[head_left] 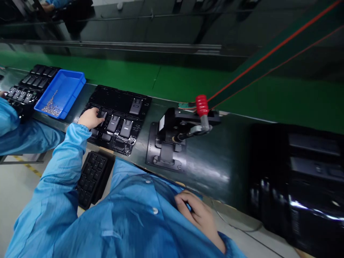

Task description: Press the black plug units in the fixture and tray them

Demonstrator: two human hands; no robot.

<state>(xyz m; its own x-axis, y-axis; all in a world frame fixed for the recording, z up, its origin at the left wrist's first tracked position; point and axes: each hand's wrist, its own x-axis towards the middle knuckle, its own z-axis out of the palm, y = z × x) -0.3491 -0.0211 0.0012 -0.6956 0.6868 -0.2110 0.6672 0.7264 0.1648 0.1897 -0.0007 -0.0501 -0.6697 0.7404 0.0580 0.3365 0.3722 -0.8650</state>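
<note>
My left hand (90,118) reaches out to a black plastic tray (118,98) on the dark bench and its fingers close round a small grey-black part (101,115) in the tray's front row. Two like parts (114,123) sit beside it, and another (136,106) lies farther back. My right hand (197,214) rests against my blue coat near the bench's front edge. Its fingers are curled, and what they hold, if anything, is hidden.
A black press fixture (167,143) with a red-knobbed lever (201,105) stands right of the tray. A blue bin (61,92) of small metal bits and another person's blue sleeve (16,132) are at left. An empty black tray (91,177) hangs below the bench. Dark trays (301,179) fill the right.
</note>
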